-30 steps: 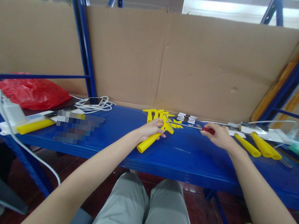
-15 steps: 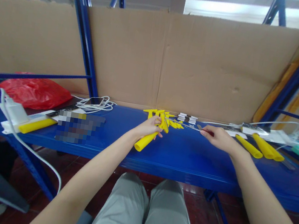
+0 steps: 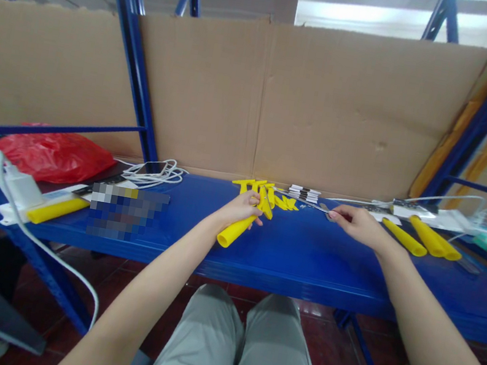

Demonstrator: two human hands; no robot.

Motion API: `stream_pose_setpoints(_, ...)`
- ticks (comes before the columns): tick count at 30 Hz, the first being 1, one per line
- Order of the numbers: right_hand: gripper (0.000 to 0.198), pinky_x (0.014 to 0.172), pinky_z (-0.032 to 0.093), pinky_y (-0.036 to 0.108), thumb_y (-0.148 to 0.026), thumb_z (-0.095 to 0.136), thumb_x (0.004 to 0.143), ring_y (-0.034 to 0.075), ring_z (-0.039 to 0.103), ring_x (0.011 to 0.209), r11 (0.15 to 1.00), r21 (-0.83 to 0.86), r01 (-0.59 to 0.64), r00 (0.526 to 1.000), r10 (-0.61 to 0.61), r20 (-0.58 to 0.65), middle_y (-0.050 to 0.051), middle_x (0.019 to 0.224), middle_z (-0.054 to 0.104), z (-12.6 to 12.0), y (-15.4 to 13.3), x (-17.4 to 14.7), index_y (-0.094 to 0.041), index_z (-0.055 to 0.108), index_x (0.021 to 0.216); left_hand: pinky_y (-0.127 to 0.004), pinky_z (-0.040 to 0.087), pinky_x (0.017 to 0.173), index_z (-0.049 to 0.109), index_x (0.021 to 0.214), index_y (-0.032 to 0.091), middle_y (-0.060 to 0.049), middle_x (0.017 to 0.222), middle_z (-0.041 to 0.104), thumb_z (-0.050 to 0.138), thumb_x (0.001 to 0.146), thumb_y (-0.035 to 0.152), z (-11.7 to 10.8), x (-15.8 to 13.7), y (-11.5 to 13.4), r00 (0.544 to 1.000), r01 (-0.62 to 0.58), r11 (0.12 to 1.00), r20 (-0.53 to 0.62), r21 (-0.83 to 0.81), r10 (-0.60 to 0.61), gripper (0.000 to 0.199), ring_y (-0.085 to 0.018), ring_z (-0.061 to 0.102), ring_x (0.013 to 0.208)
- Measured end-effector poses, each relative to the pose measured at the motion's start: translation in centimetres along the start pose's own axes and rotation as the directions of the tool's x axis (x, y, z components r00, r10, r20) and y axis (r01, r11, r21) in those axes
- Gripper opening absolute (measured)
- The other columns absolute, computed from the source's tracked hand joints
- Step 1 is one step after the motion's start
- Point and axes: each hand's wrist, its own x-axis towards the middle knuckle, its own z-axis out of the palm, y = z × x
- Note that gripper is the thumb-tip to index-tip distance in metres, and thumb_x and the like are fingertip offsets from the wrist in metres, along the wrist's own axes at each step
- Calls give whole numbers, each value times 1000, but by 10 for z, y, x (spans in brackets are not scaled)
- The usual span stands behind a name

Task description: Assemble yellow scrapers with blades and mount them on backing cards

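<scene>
My left hand [image 3: 241,208] is closed around a yellow tube [image 3: 233,232]. The tube's round end points down toward the shelf's front edge, and a flat yellow part sticks out above the fingers. My right hand [image 3: 352,223] pinches the near end of a thin metal rod [image 3: 309,203], which reaches left toward the yellow part. The rod's far tip is too small to make out. Behind the left hand lie several small yellow plastic pieces [image 3: 288,204]. A stack of small white pieces with dark bands [image 3: 303,193] sits by the cardboard.
Several yellow tubes [image 3: 425,237] lie on the right of the blue shelf [image 3: 305,261]. On the left are another yellow tube [image 3: 56,210], a red plastic bag [image 3: 54,157] and a coiled white cable [image 3: 158,173]. Cardboard [image 3: 202,94] closes the back; blue posts [image 3: 137,65] rise beside it.
The metal rod's outer end, at my right hand, has tilted slightly. My left hand keeps its grip on the yellow tube, nearly unmoved. The camera view has shifted a little.
</scene>
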Motion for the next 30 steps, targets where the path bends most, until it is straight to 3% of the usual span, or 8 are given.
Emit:
stream_pose_setpoints(8,41,55,40,29,-52,42,84,18,55,57,997,79,21,996,-27,87,5,64,66,0,-5,-1,-19,62,71,-17,40,39,41,101,16,-7,93,63,49,76,-1,1,-1,1,1000,14,1000,-5,15,-14,31,-11,62,54)
stream_pose_setpoints(30,37,58,41,29,-49,44,83,20,59,62,996,83,35,996,-41,76,6,69,69,0,-10,0,-19,64,74,-17,41,42,41,114,17,-9,101,65,50,73,2,3,-1,2,1000,6,996,-17,89,-5,45,-8,60,52)
